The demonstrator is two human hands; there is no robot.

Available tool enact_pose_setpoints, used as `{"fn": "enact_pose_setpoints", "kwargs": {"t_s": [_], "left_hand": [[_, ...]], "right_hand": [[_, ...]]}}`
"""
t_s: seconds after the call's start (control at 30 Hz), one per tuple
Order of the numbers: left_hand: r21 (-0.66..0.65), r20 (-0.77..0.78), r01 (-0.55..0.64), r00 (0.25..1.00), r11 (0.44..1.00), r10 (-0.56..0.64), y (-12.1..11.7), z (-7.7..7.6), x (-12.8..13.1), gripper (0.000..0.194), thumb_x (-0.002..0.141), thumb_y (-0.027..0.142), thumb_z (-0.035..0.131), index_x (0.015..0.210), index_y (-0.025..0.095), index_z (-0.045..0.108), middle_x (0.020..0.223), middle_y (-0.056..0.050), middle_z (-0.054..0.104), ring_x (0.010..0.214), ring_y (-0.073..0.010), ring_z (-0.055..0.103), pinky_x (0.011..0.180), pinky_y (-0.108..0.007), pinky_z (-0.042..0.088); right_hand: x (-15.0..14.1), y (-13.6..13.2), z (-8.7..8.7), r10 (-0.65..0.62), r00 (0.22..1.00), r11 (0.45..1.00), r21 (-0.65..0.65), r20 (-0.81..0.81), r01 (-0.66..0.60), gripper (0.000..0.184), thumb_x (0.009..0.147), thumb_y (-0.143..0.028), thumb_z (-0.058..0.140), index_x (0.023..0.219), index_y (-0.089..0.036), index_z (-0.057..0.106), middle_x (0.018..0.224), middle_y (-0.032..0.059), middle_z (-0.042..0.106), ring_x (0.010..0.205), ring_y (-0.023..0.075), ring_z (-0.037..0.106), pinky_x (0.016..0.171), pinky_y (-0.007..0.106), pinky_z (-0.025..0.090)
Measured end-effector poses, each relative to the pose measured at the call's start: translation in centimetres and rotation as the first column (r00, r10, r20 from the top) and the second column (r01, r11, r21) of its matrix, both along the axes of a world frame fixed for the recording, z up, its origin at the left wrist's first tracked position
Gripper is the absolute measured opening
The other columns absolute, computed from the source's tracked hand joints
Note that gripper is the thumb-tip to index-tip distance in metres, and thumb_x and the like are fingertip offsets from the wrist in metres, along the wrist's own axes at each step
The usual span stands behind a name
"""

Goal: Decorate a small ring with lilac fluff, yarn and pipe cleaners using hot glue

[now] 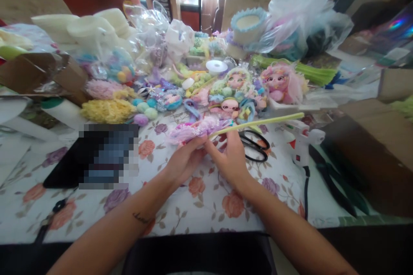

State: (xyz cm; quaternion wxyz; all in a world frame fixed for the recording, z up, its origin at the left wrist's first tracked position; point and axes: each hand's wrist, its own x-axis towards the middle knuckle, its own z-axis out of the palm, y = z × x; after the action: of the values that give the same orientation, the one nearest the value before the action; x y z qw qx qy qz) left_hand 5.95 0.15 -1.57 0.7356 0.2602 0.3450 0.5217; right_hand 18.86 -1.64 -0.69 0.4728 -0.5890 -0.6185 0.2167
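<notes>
My left hand (pixel 189 157) is closed around the lower side of a pink and lilac fluffy craft piece (pixel 193 129) with glittery trim. Close beside it, my right hand (pixel 230 159) pinches a long yellow-green pipe cleaner (pixel 274 121), whose free end points to the right. The near end of the stem meets the fluffy piece by my fingertips; whether the two are joined I cannot tell. Black-handled scissors (pixel 258 157) lie just right of my right hand, their blades hidden.
A dark tablet (pixel 64 159) with a blurred screen lies left. A white glue gun (pixel 300 142) and dark-handled pliers (pixel 332 180) are at right. Decorated doll heads (pixel 229 109), pompoms (pixel 150 114) and plastic bags (pixel 303 17) crowd the back of the floral tablecloth (pixel 196 202). Cardboard boxes (pixel 371 124) flank both sides.
</notes>
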Motion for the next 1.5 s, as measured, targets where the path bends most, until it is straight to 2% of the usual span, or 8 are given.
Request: {"fn": "enact_pose_setpoints", "kwargs": {"t_s": [0.37,0.67,0.87,0.97,1.07,1.2,1.4,1.5], "left_hand": [[0.03,0.039,0.064,0.997,0.998,-0.065,0.6,-0.1,-0.2,0.019,0.076,0.026,0.081,0.091,0.016,0.074,0.102,-0.007,0.075,0.115,-0.0249,0.066,0.108,-0.041,0.05],[0.056,0.036,0.255,0.966,0.965,-0.257,1.7,0.4,-1.5,0.009,0.081,0.017,0.072,0.09,0.018,0.073,0.111,-0.009,0.073,0.125,-0.0258,0.061,0.112,-0.039,0.048],[0.046,0.05,0.253,0.966,0.966,-0.255,1.7,0.4,-1.6,0.017,0.077,0.006,0.065,0.086,0.018,0.074,0.102,-0.007,0.075,0.114,-0.0236,0.067,0.11,-0.04,0.051],[-0.014,0.048,0.171,0.984,0.985,-0.17,1.7,0.7,-1.3,0.015,0.075,0.004,0.063,0.074,0.016,0.073,0.087,-0.006,0.074,0.097,-0.0191,0.071,0.103,-0.035,0.055],[-0.132,0.047,0.09,0.995,0.987,-0.084,1.7,1.0,-1.2,0.02,0.072,0.0,0.059,0.063,0.014,0.068,0.069,-0.004,0.069,0.07,-0.0114,0.068,0.082,-0.023,0.06],[-0.281,0.063,0.177,0.984,0.943,-0.166,1.6,1.4,-1.5,0.016,0.073,0.003,0.058,0.065,0.012,0.069,0.064,-0.005,0.068,0.055,-0.0101,0.061,0.054,-0.018,0.055],[-0.3,0.129,0.223,0.973,0.927,-0.193,2.0,1.4,-2.0,0.015,0.074,0.001,0.054,0.071,0.01,0.066,0.065,-0.005,0.067,0.057,-0.011,0.063,0.06,-0.02,0.056],[-0.254,0.14,0.151,0.983,0.955,-0.118,2.4,1.5,-1.9,0.019,0.077,0.001,0.048,0.076,0.009,0.065,0.07,-0.007,0.068,0.064,-0.0123,0.065,0.064,-0.02,0.057]], "right_hand": [[0.5,0.4,0.2,-0.04,0.964,0.992,-0.123,-0.264,0.007,0.027,0.084,-0.047,0.064,0.089,-0.022,0.055,0.083,0.0002,0.059,0.076,0.0171,0.057,0.069,0.032,0.047],[0.5,0.0,0.3,0.046,0.968,0.987,0.16,-0.246,-0.006,0.015,0.087,-0.038,0.066,0.088,-0.023,0.063,0.082,0.0013,0.066,0.073,0.0166,0.062,0.068,0.032,0.053],[0.5,0.1,0.4,0.063,0.975,0.968,0.25,-0.214,-0.008,0.009,0.092,-0.029,0.061,0.087,-0.023,0.066,0.087,0.0023,0.068,0.076,0.016,0.064,0.067,0.03,0.054],[0.7,0.1,0.3,0.077,0.994,0.921,0.388,-0.073,-0.043,0.009,0.094,-0.024,0.059,0.089,-0.024,0.066,0.085,0.0025,0.069,0.079,0.0176,0.066,0.069,0.032,0.056],[0.8,-0.1,-0.2,0.1,0.982,0.79,0.588,0.16,-0.176,0.015,0.091,-0.014,0.061,0.1,-0.024,0.067,0.09,0.0046,0.07,0.083,0.0184,0.068,0.074,0.032,0.057],[0.7,-0.2,-1.0,0.13,0.9,0.645,0.654,0.415,-0.395,0.025,0.091,-0.009,0.059,0.107,-0.026,0.067,0.09,0.0049,0.072,0.082,0.0183,0.068,0.071,0.031,0.058],[0.4,0.1,-0.7,0.034,0.906,0.632,0.693,0.422,-0.347,0.021,0.092,-0.011,0.06,0.108,-0.022,0.067,0.093,0.0048,0.074,0.084,0.0164,0.071,0.076,0.029,0.061],[1.2,-0.2,-0.1,-0.006,0.956,0.687,0.696,0.292,-0.208,0.021,0.089,-0.015,0.067,0.109,-0.02,0.066,0.095,0.0065,0.074,0.08,0.0163,0.071,0.072,0.028,0.061]]}}
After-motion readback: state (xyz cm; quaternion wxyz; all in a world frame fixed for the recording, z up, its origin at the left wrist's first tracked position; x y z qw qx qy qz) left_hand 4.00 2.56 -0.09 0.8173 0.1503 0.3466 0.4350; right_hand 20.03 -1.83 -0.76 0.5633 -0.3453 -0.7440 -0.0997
